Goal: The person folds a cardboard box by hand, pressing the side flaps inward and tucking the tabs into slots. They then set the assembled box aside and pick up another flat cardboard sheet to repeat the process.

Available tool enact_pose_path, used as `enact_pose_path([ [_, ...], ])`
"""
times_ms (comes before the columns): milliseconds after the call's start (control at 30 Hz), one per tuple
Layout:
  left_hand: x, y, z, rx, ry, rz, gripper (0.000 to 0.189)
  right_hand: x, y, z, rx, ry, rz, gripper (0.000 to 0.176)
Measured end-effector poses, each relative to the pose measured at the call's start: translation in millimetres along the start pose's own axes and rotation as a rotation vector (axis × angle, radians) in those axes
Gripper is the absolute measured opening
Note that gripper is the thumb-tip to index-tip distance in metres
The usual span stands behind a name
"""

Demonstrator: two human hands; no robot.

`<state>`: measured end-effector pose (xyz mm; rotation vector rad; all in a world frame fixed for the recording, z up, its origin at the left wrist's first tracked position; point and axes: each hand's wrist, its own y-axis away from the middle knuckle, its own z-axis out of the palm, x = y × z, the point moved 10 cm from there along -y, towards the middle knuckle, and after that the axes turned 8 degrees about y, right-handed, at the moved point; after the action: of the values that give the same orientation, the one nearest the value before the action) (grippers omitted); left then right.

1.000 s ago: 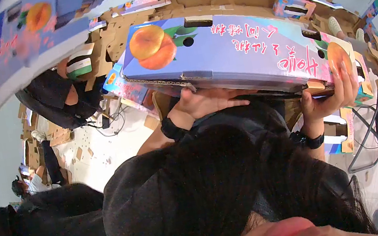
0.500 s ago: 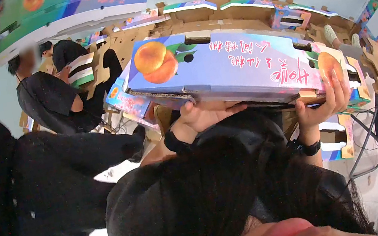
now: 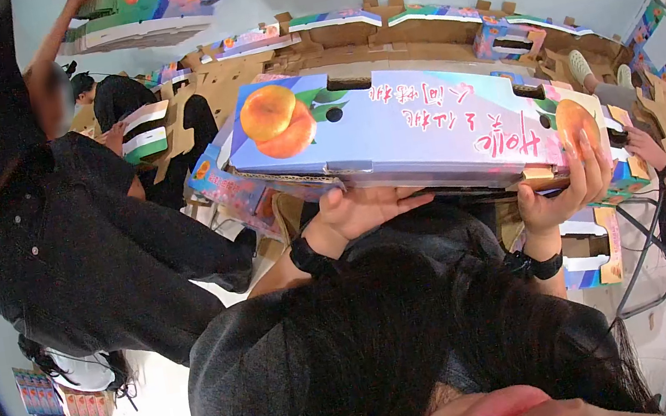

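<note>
A purple-blue cardboard fruit box (image 3: 415, 119) printed with peaches and pink lettering is held in front of my chest, its lettering upside down to me. My left hand (image 3: 360, 214) supports the near lower edge, palm up, thumb at the edge and fingers stretched along the underside. My right hand (image 3: 569, 184) grips the near right corner, fingers over the printed peach and thumb below. The far side of the box is hidden.
At upper left a standing person holds up printed boxes (image 3: 141, 11). Brown cardboard sheets (image 3: 241, 78) lie behind my box. On the right, another person's hand (image 3: 647, 146) reaches to a box near a folding stand's legs (image 3: 649, 230). Stacked packs (image 3: 65, 398) stand at lower left.
The standing person's raised boxes have moved left and away, and that person has shifted. The right-hand person's arm has reached up toward a box. My hands and box are nearly still.
</note>
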<state>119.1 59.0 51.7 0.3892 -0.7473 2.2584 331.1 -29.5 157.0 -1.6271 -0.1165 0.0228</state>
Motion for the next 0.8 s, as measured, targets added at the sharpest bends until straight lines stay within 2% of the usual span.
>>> enact_pose_path([
  [433, -0.6, 2.4, 1.1, -0.08, 0.02, -0.002, 0.11, -0.7, 3.0, 1.9, -0.001, -0.031, -0.002, 0.073],
  [700, 2.0, -1.8, 2.6, -0.062, 0.019, -0.007, 0.11, 0.2, 0.5, 3.4, 0.019, -0.045, -0.002, 0.073],
  [800, 3.0, -2.5, 2.4, -0.055, 0.028, -0.012, 0.11, 4.5, 3.9, 6.3, -0.005, -0.031, 0.005, 0.078],
])
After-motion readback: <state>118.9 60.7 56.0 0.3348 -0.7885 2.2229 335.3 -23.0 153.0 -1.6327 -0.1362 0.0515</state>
